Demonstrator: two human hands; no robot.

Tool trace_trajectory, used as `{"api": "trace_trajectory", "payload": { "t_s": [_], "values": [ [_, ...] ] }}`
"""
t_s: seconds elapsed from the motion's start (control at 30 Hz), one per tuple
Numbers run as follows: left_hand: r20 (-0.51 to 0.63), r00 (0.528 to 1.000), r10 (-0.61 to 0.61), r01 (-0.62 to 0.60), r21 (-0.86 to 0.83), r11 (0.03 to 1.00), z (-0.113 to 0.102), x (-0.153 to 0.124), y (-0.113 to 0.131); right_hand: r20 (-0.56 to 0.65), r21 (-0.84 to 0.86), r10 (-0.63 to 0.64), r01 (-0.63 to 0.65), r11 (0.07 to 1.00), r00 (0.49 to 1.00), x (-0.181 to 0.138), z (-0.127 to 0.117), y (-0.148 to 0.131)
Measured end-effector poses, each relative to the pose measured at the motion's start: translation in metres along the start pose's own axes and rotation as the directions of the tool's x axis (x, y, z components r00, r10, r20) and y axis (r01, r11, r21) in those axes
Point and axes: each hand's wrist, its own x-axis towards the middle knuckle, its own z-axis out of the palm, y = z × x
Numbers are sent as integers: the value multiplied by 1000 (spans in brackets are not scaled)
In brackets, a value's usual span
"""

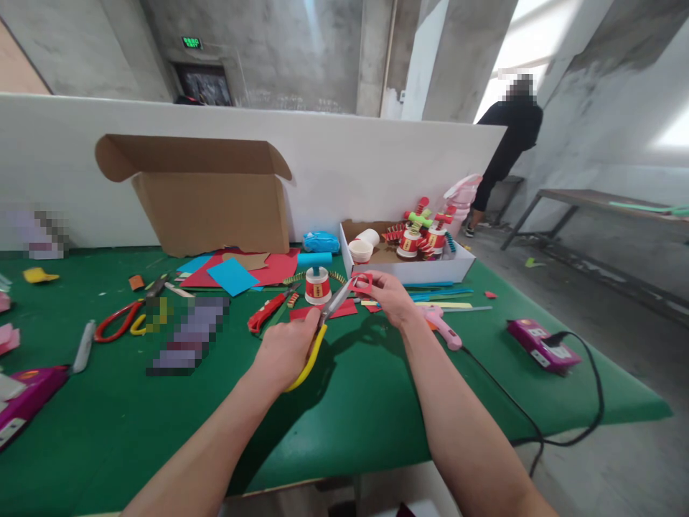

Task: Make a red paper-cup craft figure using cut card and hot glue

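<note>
My left hand point(288, 348) is closed around the yellow handles of a pair of scissors point(323, 323), whose blades point up and to the right. My right hand point(388, 294) pinches a small red paper cut-out point(363, 283) at the blade tips. Both hands hover above the green table point(366, 402). Just behind the scissors stands a paper cup wrapped in red and gold point(318, 285), with a scrap of red paper point(344, 310) lying below the blades.
An open cardboard box point(215, 194) leans at the back. A white tray point(430, 271) holds paper cups and finished craft figures. Red-handled scissors point(115, 321), a red utility knife point(266, 312), coloured sheets point(232, 275), a pink glue gun point(444, 329) with cord, and a purple packet point(541, 346) lie around. A person in black point(511, 143) stands far right.
</note>
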Motion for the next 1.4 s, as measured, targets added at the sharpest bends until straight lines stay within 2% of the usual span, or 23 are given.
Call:
{"api": "trace_trajectory", "payload": {
  "t_s": [0.4, 0.77, 1.4],
  "values": [
    [17, 1000, -2, 2, 12, 1000, -1, 0, 0, -28, 60, 2, 0, 998, 1000, 2, -1, 2],
    [-4, 1000, 6, -6, 12, 1000, 1, 0, 0, -1, -14, -23, 23, 1000, 1000, 2, -2, 2],
    [2, 1000, 11, -11, 6, 1000, 0, 0, 0, 30, -28, -11, 12, 1000, 999, 1, -1, 2]
  ]
}}
